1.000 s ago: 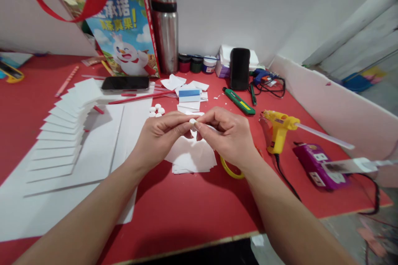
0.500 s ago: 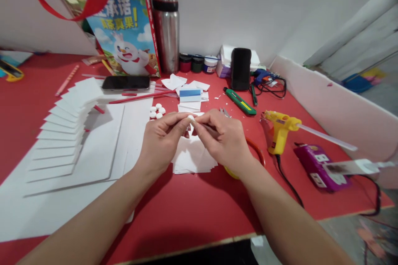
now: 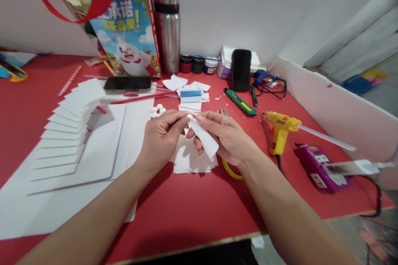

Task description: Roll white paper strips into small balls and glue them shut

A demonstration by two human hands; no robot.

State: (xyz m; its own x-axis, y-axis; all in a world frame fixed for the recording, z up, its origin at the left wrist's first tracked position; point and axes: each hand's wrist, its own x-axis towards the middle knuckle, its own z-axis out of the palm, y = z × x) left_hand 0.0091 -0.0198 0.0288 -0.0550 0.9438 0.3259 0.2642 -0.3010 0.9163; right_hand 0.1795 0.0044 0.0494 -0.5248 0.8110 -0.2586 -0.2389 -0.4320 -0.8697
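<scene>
Between my two hands is a white paper strip [image 3: 205, 137], its upper end wound into a small tight roll. My left hand [image 3: 160, 138] pinches the rolled end with thumb and forefinger. My right hand [image 3: 231, 134] grips the strip close to the roll, and the loose tail slants down across its fingers. Beneath them lies a stack of white paper pieces [image 3: 192, 165]. Several small white paper rolls [image 3: 154, 112] sit beyond my left hand, which partly hides them. Scissors show a yellow handle [image 3: 231, 172] under my right wrist.
On the left, stepped white cards [image 3: 64, 138] lie on white board. A phone [image 3: 127, 83], steel flask [image 3: 168, 33] and gift bag [image 3: 130, 29] are behind. At right are a green cutter [image 3: 240, 102], yellow glue gun [image 3: 278, 128] and purple box [image 3: 319, 165].
My right hand has turned palm upward, and the strip's loose tail now shows over its fingers. My left hand keeps its pinch on the roll, almost unmoved.
</scene>
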